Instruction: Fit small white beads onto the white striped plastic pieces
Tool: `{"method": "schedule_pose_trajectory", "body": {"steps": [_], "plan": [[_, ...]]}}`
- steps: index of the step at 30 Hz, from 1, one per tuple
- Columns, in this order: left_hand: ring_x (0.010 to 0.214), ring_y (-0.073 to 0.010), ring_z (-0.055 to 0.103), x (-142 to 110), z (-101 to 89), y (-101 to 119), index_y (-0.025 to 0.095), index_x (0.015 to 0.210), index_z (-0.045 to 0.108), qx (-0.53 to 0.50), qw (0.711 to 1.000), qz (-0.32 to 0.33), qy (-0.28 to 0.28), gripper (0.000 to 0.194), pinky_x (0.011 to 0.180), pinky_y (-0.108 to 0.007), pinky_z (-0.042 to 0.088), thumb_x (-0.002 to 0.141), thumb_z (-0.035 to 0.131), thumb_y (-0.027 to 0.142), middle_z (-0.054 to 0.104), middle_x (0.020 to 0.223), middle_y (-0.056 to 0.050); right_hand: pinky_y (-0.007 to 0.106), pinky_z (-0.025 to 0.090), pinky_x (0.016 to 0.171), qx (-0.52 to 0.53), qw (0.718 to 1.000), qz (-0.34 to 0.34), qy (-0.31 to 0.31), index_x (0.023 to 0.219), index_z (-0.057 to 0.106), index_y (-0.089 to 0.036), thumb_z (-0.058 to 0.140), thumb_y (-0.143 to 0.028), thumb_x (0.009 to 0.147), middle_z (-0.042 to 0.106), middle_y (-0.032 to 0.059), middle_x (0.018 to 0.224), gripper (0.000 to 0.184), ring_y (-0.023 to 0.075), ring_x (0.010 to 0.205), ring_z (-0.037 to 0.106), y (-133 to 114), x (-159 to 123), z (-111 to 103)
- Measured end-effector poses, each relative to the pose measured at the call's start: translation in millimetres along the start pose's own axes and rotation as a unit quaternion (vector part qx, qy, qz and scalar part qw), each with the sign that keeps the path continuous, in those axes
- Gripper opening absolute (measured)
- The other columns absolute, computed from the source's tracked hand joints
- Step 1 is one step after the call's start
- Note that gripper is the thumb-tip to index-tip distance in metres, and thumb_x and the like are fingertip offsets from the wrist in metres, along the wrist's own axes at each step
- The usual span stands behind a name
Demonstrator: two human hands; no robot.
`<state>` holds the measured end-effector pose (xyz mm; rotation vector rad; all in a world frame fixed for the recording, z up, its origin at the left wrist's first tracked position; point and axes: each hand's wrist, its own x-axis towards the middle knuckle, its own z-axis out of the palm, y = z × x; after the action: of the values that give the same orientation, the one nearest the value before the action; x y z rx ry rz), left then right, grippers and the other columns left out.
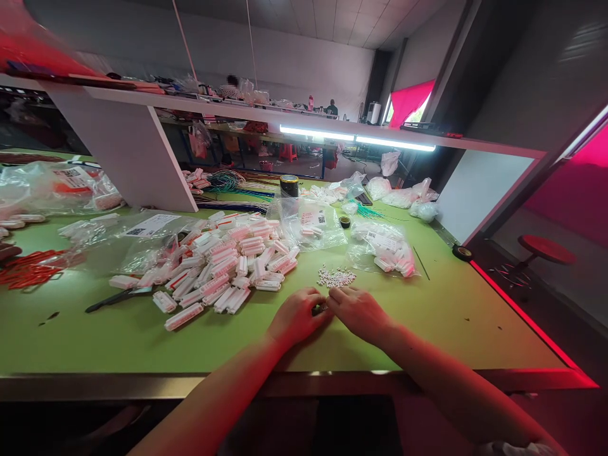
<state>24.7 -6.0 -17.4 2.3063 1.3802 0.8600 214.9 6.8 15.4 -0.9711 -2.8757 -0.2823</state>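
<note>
My left hand (295, 315) rests low over the green table (413, 345) with its fingers curled. Close against it, my right hand (358, 312) has its fingertips pinched together. A small dark spot shows between the two hands, but what they hold is too small and covered to name. Just beyond my fingertips lies a little heap of tiny white pieces (336, 277). To the left of my left hand spreads a large pile of white plastic blocks (223, 263), some with red edges.
Behind the small heap are clear plastic bags (384, 244) with white parts. Black tape rolls (289, 185) stand on the table. Red-orange strips (29, 267) lie at the left, and a black-handled tool (107, 300) sits beside the pile. A shelf with a lit tube (394, 144) crosses above.
</note>
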Motion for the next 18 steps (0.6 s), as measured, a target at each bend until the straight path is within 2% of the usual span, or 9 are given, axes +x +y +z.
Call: {"method": "schedule_pose_trajectory", "body": {"steps": [3,5,9,13,18], "plan": [[0.081,-0.0187,0.067,0,-1.3,1,0.021,0.087,0.076,0.002,1.0,-0.007,0.0,0.018,0.076,-0.029,0.05,0.091,0.066,0.036,0.071,0.086,-0.003,0.027,0.041,0.068,0.054,0.997,0.052,0.008,0.106,0.068,-0.02,0.053,-0.016,0.101,0.069,0.0059,0.1,0.017,0.0172,0.08,0.063,8,-4,2],[0.082,-0.0196,0.068,-1,-1.8,0,0.021,0.093,0.077,0.014,1.0,-0.013,-0.003,0.023,0.078,-0.03,0.051,0.092,0.066,0.041,0.072,0.088,-0.004,0.025,0.041,0.066,0.096,0.99,0.097,0.034,0.112,0.068,-0.022,0.053,-0.017,0.102,0.07,0.005,0.106,0.019,0.0157,0.08,0.065,17,-7,6],[0.085,-0.021,0.069,-2,-1.5,-2,0.022,0.11,0.076,0.067,0.998,0.007,-0.006,0.025,0.079,-0.031,0.052,0.094,0.065,0.038,0.074,0.095,-0.005,0.024,0.041,0.069,0.125,0.974,0.17,0.085,0.106,0.07,-0.021,0.05,-0.021,0.104,0.071,0.0063,0.105,0.02,0.0158,0.083,0.066,38,-13,13],[0.087,-0.0205,0.067,-4,-0.5,-3,0.026,0.112,0.076,0.132,0.988,0.075,-0.012,0.025,0.078,-0.031,0.051,0.1,0.056,0.035,0.074,0.097,-0.005,0.025,0.04,0.07,0.129,0.968,0.203,0.077,0.102,0.071,-0.019,0.052,-0.022,0.104,0.07,0.0065,0.102,0.019,0.0161,0.083,0.065,46,-14,13],[0.082,-0.0197,0.063,-5,4.4,-1,0.02,0.105,0.074,0.226,0.965,0.131,-0.006,0.032,0.074,-0.032,0.05,0.106,0.044,0.031,0.071,0.091,-0.007,0.024,0.038,0.069,0.146,0.968,0.199,0.056,0.097,0.071,-0.019,0.054,-0.019,0.102,0.07,0.0048,0.1,0.018,0.0147,0.082,0.063,43,-14,12]]}}
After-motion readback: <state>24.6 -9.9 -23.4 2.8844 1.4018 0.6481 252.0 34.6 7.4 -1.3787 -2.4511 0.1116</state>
